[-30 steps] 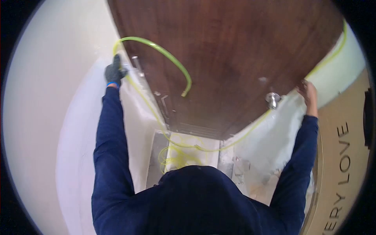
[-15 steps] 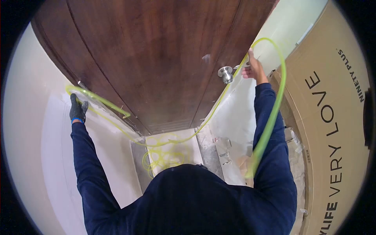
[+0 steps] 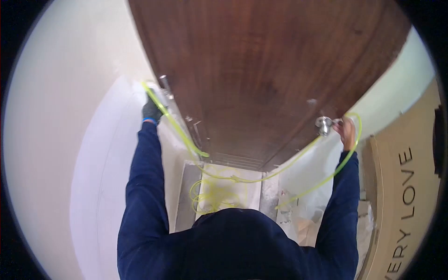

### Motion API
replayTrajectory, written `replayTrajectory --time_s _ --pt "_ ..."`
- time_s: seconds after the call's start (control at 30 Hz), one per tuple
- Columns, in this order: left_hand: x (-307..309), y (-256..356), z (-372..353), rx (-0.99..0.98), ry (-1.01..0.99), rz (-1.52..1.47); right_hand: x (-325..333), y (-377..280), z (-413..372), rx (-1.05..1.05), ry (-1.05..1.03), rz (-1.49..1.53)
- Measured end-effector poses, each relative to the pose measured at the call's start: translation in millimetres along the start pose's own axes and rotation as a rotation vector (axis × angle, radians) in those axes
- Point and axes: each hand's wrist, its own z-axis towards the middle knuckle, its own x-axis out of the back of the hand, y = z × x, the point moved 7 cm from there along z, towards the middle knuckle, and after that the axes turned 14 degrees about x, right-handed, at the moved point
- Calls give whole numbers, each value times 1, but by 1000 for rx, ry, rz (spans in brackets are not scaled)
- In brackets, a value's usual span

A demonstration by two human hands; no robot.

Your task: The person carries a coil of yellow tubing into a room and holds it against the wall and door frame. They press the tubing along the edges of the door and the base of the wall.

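Observation:
A long, thin yellow-green plastic strip stretches between my two hands, sagging low across the foot of the door. My left hand, in a dark grey glove with a blue cuff, grips the strip against the wall edge beside the door; its fingers are partly hidden. On the other side, my bare right hand is closed on the strip beside the round metal doorknob. From there the strip loops over and hangs down along my right forearm. More of it lies in loose coils on the floor.
Ahead stands a dark brown wooden door. A pale wall rises on the left. At the right leans a large printed cardboard sheet. Below lies a white floor panel, with scraps of debris to its right.
My view has turned, so the door and both hands sit further right. My right hand has come down closer to the doorknob, and the strip's loop there has lowered.

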Motion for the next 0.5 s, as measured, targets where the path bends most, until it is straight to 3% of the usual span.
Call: replayTrajectory --time_s 0.03,0.07,0.13,0.23,0.37,0.4,0.43,0.47,0.5 --pt "-4 -4 0 14 13 71 -4 -3 -8 53 -18 42" --pt "-1 -1 -10 77 78 -97 -9 -8 -11 109 -28 84" --pt "-17 -12 -12 273 -38 -533 0 12 5 -61 31 3" --pt "-33 -20 -13 435 -122 -951 10 14 17 -21 109 -101" --pt "22 -10 -17 310 98 -792 55 -17 63 10 167 -312" --pt "38 -9 -13 251 157 -705 84 -15 107 343 -128 -941" --pt "54 -5 -4 187 199 -631 111 -11 140 779 -160 -1603" --pt "65 -2 8 128 231 -594 114 -48 137 713 -194 -1777" --pt "75 1 20 89 246 -591 122 -85 139 565 -156 -1544"
